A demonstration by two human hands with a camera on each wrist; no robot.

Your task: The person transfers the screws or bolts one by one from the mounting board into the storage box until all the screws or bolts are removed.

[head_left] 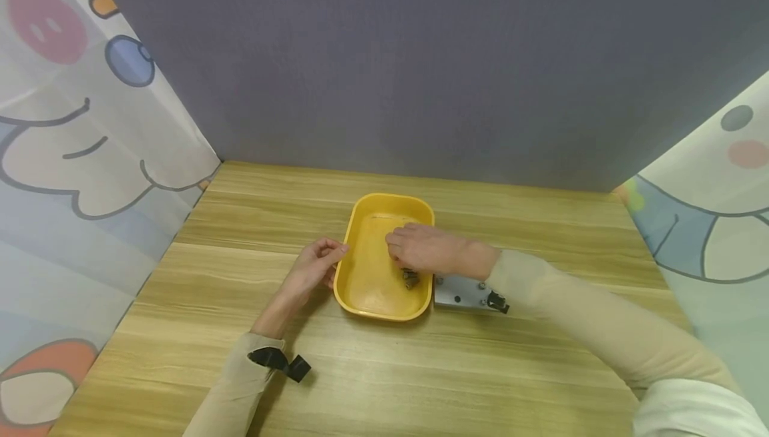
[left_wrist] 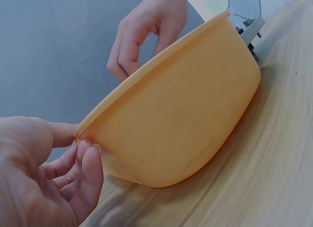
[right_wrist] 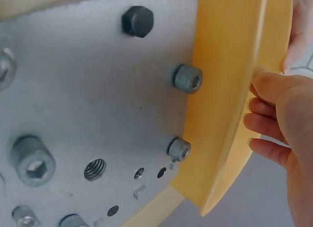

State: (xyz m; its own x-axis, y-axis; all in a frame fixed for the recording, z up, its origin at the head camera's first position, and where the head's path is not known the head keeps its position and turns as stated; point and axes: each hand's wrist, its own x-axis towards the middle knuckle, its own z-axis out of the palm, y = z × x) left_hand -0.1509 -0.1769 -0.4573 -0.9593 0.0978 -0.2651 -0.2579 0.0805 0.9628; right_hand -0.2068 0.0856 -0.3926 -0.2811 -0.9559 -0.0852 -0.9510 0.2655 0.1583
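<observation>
While the fingers of the left hand [head_left: 314,266] pinch the left rim of the tray [head_left: 372,290], those of the right hand [head_left: 423,248] curl down inside it; whether they hold anything, I cannot tell. Bolts [head_left: 411,279] lie just nearside of the right hand, the closer one. The tray's long axis runs toward the far edge of the bench [head_left: 510,370]; beside its right wall sits a plate [head_left: 462,293] bearing screws [right_wrist: 33,161].

The yellow tray [head_left: 369,283], a plain oblong with rounded corners and a rolled rim, sits open side up on the tabletop [head_left: 480,370], roughly midway between its left and right edges and nearer its far edge, with small dark metal parts [head_left: 411,279] by the tray's right wall.
</observation>
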